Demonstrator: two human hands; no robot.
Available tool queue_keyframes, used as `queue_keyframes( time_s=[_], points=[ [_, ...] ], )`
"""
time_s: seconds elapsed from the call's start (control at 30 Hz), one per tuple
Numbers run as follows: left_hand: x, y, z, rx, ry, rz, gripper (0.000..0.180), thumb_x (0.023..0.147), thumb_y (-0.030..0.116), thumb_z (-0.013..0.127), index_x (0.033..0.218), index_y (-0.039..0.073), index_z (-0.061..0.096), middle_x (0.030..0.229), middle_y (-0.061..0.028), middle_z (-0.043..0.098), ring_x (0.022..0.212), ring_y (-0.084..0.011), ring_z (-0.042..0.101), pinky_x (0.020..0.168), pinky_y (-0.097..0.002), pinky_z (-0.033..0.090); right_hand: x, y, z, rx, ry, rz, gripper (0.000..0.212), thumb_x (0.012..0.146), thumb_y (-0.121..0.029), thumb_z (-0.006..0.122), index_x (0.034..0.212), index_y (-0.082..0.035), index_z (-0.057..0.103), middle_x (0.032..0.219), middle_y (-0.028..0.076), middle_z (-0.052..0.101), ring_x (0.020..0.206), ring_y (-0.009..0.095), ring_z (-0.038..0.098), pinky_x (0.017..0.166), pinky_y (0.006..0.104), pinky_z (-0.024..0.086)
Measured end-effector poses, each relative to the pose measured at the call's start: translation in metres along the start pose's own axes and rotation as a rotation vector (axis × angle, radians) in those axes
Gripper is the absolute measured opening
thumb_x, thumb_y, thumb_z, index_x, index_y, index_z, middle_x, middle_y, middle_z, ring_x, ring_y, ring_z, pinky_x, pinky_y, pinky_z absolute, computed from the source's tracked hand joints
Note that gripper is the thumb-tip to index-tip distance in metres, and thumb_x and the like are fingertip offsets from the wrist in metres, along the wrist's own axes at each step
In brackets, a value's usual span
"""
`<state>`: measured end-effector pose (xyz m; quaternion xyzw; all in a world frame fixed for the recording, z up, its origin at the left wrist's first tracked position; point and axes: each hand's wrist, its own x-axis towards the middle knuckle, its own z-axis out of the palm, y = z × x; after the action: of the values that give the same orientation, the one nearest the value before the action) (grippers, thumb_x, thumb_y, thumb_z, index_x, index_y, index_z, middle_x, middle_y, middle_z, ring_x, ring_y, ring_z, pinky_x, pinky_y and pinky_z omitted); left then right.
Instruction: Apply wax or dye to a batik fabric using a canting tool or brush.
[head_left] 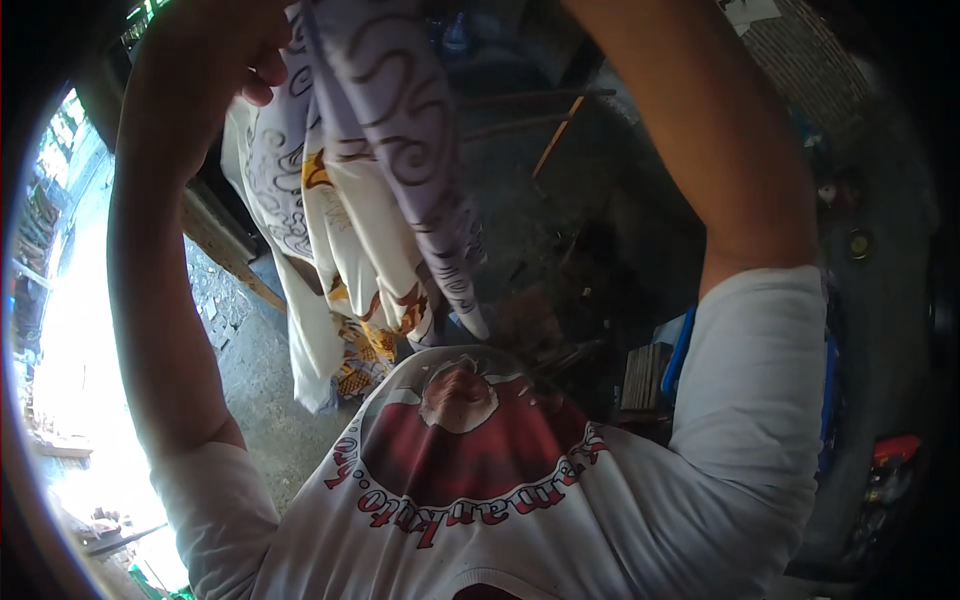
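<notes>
A long batik-like cloth (pixel 385 110), white and pale lilac with dark curling lines and patches of yellow and brown, hangs in folds in front of me. At the top left my left hand (pixel 258 78) is raised against its edge, with curled fingertips showing; it appears closed on the cloth. The upper part of the cloth passes beyond the top of the picture. My right arm is raised too, but its hand lies outside the top edge.
A wooden beam (pixel 232 262) slants behind the cloth on the left, over a grey floor (pixel 250 365). Thin wooden sticks (pixel 558 135) stand in the dim area ahead. On the right are a stack of flat pieces (pixel 643 377), a blue-edged object (pixel 679 352) and a red item (pixel 895 450).
</notes>
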<state>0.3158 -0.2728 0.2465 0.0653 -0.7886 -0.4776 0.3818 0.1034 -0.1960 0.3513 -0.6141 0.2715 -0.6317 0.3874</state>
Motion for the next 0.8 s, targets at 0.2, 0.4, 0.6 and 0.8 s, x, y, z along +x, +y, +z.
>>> queue_keyframes(
  time_s=[0.2, 0.4, 0.6, 0.8],
  points=[
    [0.005, -0.010, 0.023, 0.493, 0.147, 0.224, 0.041, 0.095, 0.042, 0.065, 0.105, 0.003, 0.068, 0.091, -0.0097, 0.072, 0.076, -0.0184, 0.070, 0.063, -0.0310, 0.052, -0.046, 0.016, 0.062, -0.355, 0.222, -0.087, 0.020, 0.093, -0.005, 0.048, 0.104, 0.009, 0.058, 0.091, 0.017, 0.061, 0.070, 0.025, 0.062, 0.066, 0.0412, 0.055],
    [0.022, -0.018, -0.046, 1.021, 0.508, 0.220, 0.032, 0.096, 0.034, 0.062, 0.105, 0.005, 0.069, 0.094, -0.0163, 0.072, 0.081, -0.0263, 0.071, 0.066, -0.0356, 0.053, 0.063, 0.086, 0.049, -1.832, -0.012, -0.698, 0.018, 0.087, -0.010, 0.058, 0.088, 0.005, 0.068, 0.092, 0.023, 0.070, 0.078, 0.032, 0.067, 0.076, 0.0423, 0.053],
    [0.035, -0.016, -0.035, 0.680, 0.431, 0.051, 0.027, 0.094, 0.027, 0.068, 0.110, 0.005, 0.069, 0.091, -0.0059, 0.069, 0.078, -0.0167, 0.070, 0.072, -0.0308, 0.056, 0.039, 0.057, -0.007, -1.700, -0.043, -0.868, 0.022, 0.091, -0.012, 0.059, 0.078, 0.003, 0.068, 0.080, 0.018, 0.069, 0.071, 0.026, 0.067, 0.066, 0.0422, 0.052],
    [0.020, 0.047, -0.052, 0.440, 0.312, 0.073, 0.044, 0.094, 0.030, 0.069, 0.129, 0.004, 0.063, 0.117, -0.0125, 0.068, 0.105, -0.0275, 0.068, 0.093, -0.0406, 0.055, 0.045, 0.049, 0.006, -0.991, -0.075, -0.531, 0.027, 0.098, -0.018, 0.057, 0.084, 0.002, 0.068, 0.076, 0.014, 0.067, 0.067, 0.023, 0.064, 0.061, 0.0407, 0.051]
  ],
)
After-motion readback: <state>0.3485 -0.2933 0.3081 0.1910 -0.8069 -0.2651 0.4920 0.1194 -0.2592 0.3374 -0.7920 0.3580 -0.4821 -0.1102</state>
